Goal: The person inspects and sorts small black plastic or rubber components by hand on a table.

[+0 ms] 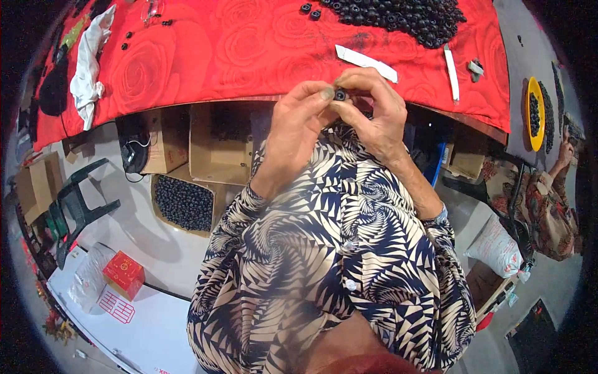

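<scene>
At the near edge of the red rose-patterned tablecloth [243, 62], my two hands meet over a small black round part [340, 95] with a hole in its middle. My right hand [379, 112] pinches it between thumb and bent fingers. My left hand [295, 124] is closed, thumb and forefinger pressed together at the part's left side; whether they grip the part itself or something tiny beside it is hidden. Just beyond my right hand lies a white strip [367, 63]. A large heap of similar black parts [405, 19] spreads at the far right, with a few loose ones [316, 15] beside it.
Another white strip [452, 73] lies at the right, a white cloth [90, 75] at the left. Below the table are cardboard boxes [218, 153], one box [187, 202] full of black parts. A green chair [87, 199] stands left. At right, another person [548, 212] sits near a yellow tray [534, 114].
</scene>
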`<state>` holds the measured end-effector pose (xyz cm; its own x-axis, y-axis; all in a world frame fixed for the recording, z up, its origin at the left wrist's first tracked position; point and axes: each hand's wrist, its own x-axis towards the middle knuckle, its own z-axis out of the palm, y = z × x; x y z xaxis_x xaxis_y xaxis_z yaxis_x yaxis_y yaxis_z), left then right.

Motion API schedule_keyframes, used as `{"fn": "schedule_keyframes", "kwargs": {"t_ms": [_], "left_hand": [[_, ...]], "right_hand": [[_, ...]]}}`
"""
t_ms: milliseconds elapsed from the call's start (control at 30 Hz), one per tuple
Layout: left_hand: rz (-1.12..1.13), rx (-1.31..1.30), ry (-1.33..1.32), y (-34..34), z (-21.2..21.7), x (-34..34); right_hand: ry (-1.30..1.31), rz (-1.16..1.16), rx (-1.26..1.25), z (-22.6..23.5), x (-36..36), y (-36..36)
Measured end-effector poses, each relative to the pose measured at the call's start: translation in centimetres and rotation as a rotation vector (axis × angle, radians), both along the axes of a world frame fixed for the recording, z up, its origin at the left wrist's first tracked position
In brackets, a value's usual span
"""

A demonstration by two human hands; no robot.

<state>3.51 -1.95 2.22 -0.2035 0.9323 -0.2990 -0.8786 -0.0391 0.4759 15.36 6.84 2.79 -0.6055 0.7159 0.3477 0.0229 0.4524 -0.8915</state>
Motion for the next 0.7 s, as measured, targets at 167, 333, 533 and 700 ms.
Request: {"fn": "schedule_keyframes", "kwargs": {"t_ms": [167, 333, 533, 700], "left_hand": [[-0.023, -0.026, 0.015, 0.2, -0.4, -0.2], [0.044, -0.036, 0.142, 0.1, -0.3, -0.1], [-0.011, 0.009, 0.196, 0.2, -0.4, 0.6], [-0.066, 0.014, 0.167, 0.4, -0.5, 0.5]], "right_hand": [[-0.018, 0.006, 0.061, 0.7, 0.2, 0.2], [-0.092, -0.148, 0.329, 0.5, 2.4, 1.5], [-0.341, -0.176, 0.671, 0.0, 2.0, 3.7], [-0.423, -0.185, 0.710, -0.1, 0.7, 4.3]]}}
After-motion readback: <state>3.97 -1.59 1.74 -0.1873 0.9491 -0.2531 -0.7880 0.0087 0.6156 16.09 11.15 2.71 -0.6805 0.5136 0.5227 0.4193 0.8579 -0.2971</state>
